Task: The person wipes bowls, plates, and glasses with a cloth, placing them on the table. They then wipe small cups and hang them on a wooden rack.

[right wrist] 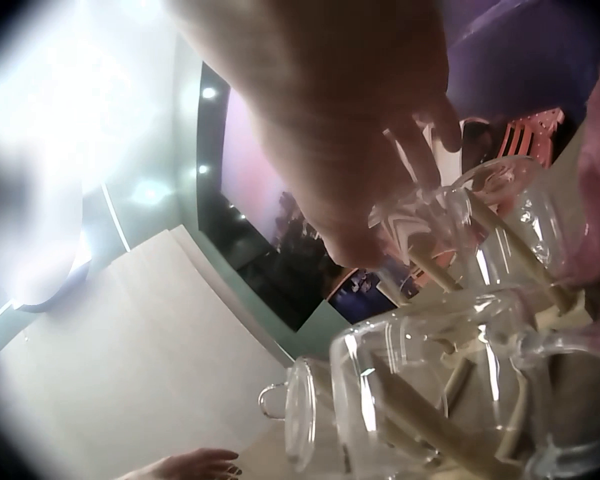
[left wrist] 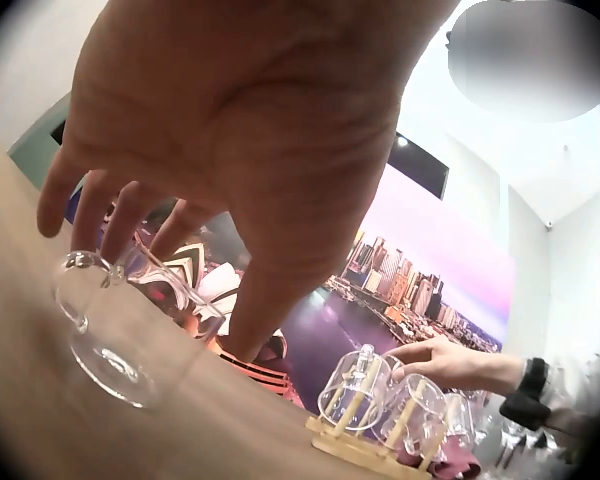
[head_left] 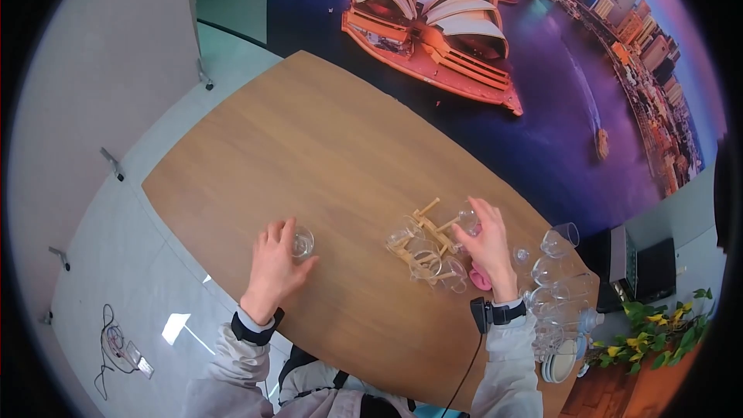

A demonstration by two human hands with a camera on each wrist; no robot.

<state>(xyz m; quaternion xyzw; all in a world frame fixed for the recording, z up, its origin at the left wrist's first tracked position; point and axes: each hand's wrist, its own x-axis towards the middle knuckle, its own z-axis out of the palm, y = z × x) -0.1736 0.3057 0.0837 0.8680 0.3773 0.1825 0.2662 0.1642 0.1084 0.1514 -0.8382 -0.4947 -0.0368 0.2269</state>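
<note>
A small glass mug (head_left: 303, 242) stands upright on the table beside my left hand (head_left: 275, 263). In the left wrist view, the mug (left wrist: 130, 330) has a looped handle, and the fingers (left wrist: 130, 205) extend loosely behind it with the thumb off to one side. Over at the wooden cup rack (head_left: 424, 234), several clear mugs hang on its pegs. My right hand (head_left: 486, 244) holds a glass mug (head_left: 467, 221) at the rack's far side between thumb and fingers. The right wrist view shows that glass (right wrist: 410, 220) between the fingertips, close to a peg.
A pink cloth (head_left: 480, 277) lies under the right hand by the rack. Wine glasses (head_left: 551, 271) and other glassware crowd the table's right end, near stacked white dishes (head_left: 559, 362). A plant (head_left: 654, 329) stands beyond that end. A cable hangs from the right wrist.
</note>
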